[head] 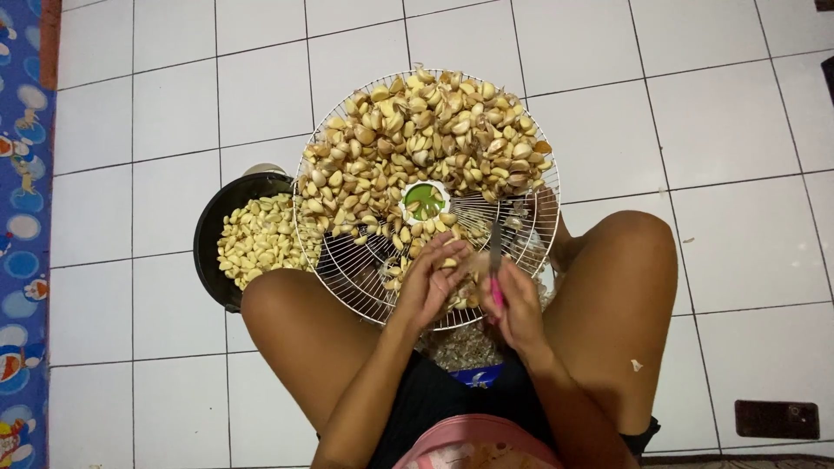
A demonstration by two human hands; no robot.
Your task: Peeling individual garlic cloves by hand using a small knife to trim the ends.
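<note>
A round white wire fan guard point(347, 260) rests between my knees, heaped with unpeeled garlic cloves point(430, 130). My left hand point(430, 282) pinches one garlic clove point(473, 263) over the guard's near edge. My right hand point(517, 304) grips a small knife with a pink handle point(497, 291), its blade point(495, 243) pointing away from me, right beside the clove. Both hands touch at the clove.
A black bowl point(213, 230) of peeled pale cloves point(256, 243) sits on the white tiled floor at my left knee. A pile of garlic skins point(465, 347) lies between my legs. A blue patterned mat point(22, 234) runs along the left edge.
</note>
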